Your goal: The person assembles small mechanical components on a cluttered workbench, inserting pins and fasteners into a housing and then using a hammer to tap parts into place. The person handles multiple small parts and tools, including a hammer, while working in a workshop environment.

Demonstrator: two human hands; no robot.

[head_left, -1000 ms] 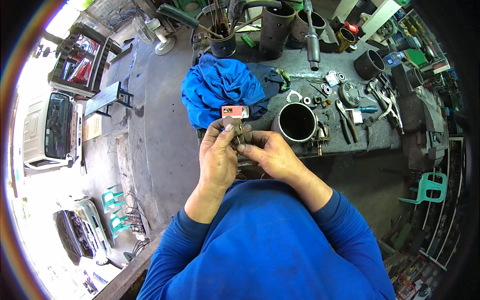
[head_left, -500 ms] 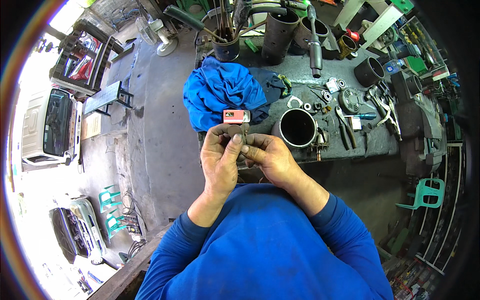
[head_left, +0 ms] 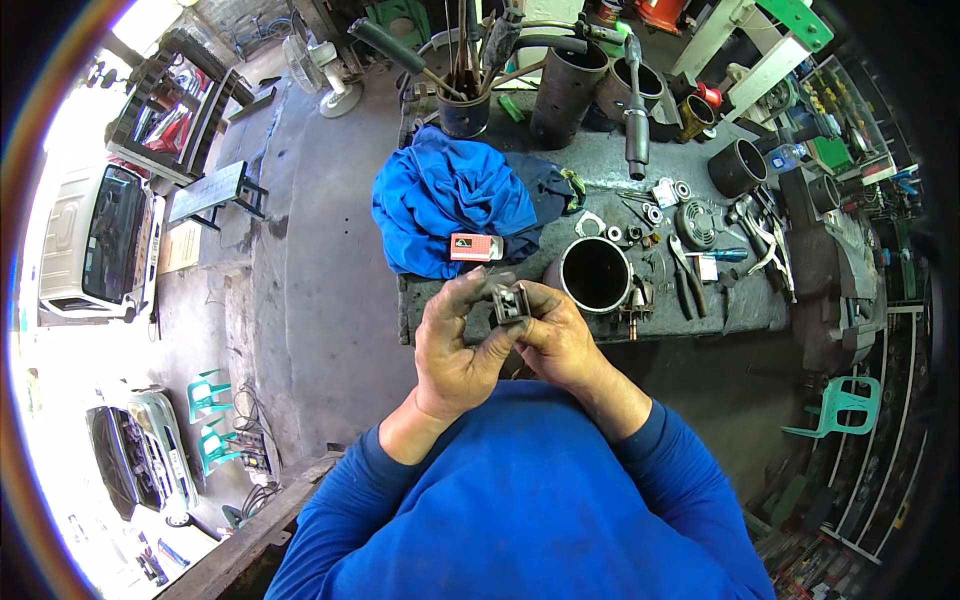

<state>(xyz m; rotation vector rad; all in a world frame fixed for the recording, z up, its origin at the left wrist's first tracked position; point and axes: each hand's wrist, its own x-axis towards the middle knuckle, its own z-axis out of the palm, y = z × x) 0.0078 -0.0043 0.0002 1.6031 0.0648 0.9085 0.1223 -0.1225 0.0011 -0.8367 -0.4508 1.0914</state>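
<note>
The small metal part (head_left: pixel 510 303) sits pinched between your left hand (head_left: pixel 455 345) and right hand (head_left: pixel 558 340), raised off the workbench (head_left: pixel 600 170) so you can inspect it.

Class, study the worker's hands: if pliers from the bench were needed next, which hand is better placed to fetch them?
Probably the right hand: the pliers lie on its side of the bench. Both hands grip the small metal part; the left hand could keep holding it.

Blue long sleeves, grimy fingers (head_left: pixel 462 296)
</note>
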